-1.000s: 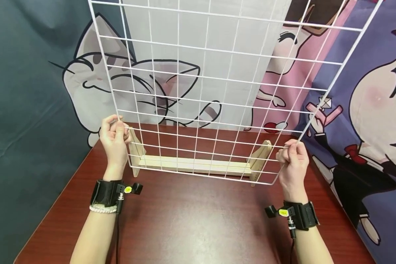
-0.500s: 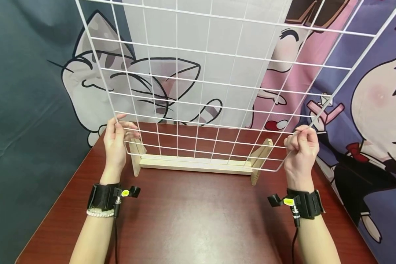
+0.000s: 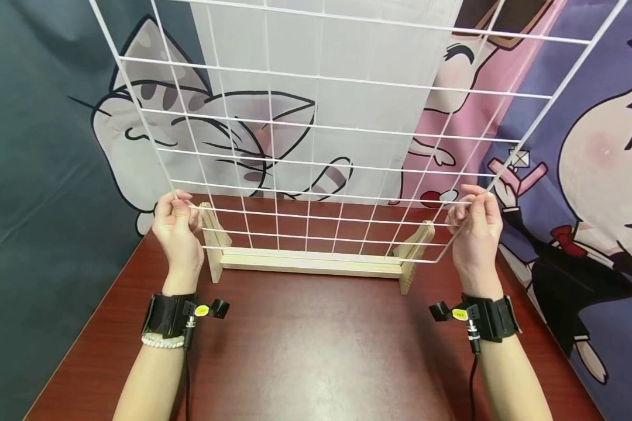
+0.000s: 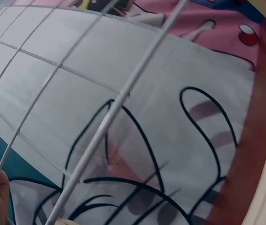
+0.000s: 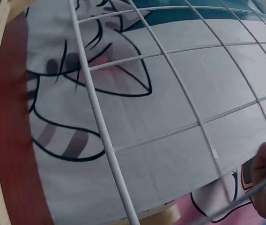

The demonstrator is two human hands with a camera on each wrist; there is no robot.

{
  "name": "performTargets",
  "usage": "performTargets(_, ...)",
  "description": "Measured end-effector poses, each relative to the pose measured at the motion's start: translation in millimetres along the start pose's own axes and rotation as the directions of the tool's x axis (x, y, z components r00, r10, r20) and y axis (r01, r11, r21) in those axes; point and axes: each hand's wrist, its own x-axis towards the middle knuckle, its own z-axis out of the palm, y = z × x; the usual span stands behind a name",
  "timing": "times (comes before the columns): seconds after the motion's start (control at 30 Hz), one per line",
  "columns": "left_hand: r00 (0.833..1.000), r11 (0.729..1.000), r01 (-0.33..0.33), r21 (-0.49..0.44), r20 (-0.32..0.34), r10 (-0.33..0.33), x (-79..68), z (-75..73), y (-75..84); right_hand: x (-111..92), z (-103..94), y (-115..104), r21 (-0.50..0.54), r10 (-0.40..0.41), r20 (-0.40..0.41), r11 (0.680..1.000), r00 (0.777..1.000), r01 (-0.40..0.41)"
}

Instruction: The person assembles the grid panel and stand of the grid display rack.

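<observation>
A white wire grid panel point(image 3: 316, 124) stands tilted in front of me, its top beyond the head view. My left hand point(image 3: 179, 237) pinches its left side wire near the lower corner, thumb toward me. On the opposite side, the right hand point(image 3: 476, 237) grips the right side wire just above the bent lower corner. Behind the panel's lower part is a pale wooden stand point(image 3: 311, 266) with a long crossbar and an upright at each end. The panel's bottom wire point(image 4: 105, 124) crosses the left wrist view; the same bottom wire point(image 5: 98, 103) shows in the right wrist view.
The stand rests on a reddish-brown table point(image 3: 305, 351). A printed cartoon cloth point(image 3: 295, 76) hangs behind it, and the purple part point(image 3: 590, 234) closes in along the right. Both wrists wear black camera straps with cables running back.
The panel's bottom edge has shifted away from me and now overlaps the stand's crossbar in the head view. My right hand has moved up and slightly outward; the left fingers loosened briefly, then curled in again.
</observation>
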Motion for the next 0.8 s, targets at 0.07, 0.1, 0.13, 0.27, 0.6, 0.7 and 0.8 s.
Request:
performTargets(0.07,1.0,0.999,-0.028,0.015,-0.009,0.028,2.3,2.8,2.7,-1.1,-2.8,1.3,-0.061,0.051,0.003,0.997,0.999,-0.051)
performTargets(0.1,0.999,0.999,-0.038,0.022,-0.013,0.038,3.7,4.2,3.8,-1.8,-4.7,2.2,-0.083,0.08,0.01,0.993,0.997,-0.079)
performTargets(0.13,0.999,0.999,-0.044,0.031,-0.016,0.045,5.0,5.3,4.5,-2.6,-7.0,3.4,-0.11,0.107,0.021,0.988,0.994,-0.104)
performTargets(0.27,0.999,0.999,-0.026,0.041,-0.04,0.027,7.2,7.3,4.3,-6.3,-15.5,7.4,-0.15,0.217,0.087,0.968,0.972,-0.202)
performTargets(0.6,0.995,1.0,0.003,0.001,-0.1,-0.003,11.3,8.7,3.5,1.6,-13.5,8.0,-0.212,0.231,0.142,0.957,0.963,-0.198)
performTargets(0.7,0.996,1.0,0.0,0.005,-0.086,0.001,18.2,11.9,4.1,4.4,-11.6,8.4,-0.235,0.218,0.106,0.954,0.97,-0.188)
performTargets(0.8,0.997,0.999,-0.008,0.04,-0.074,0.011,24.5,13.5,2.6,8.2,-10.7,9.7,-0.255,0.219,0.103,0.949,0.97,-0.187)
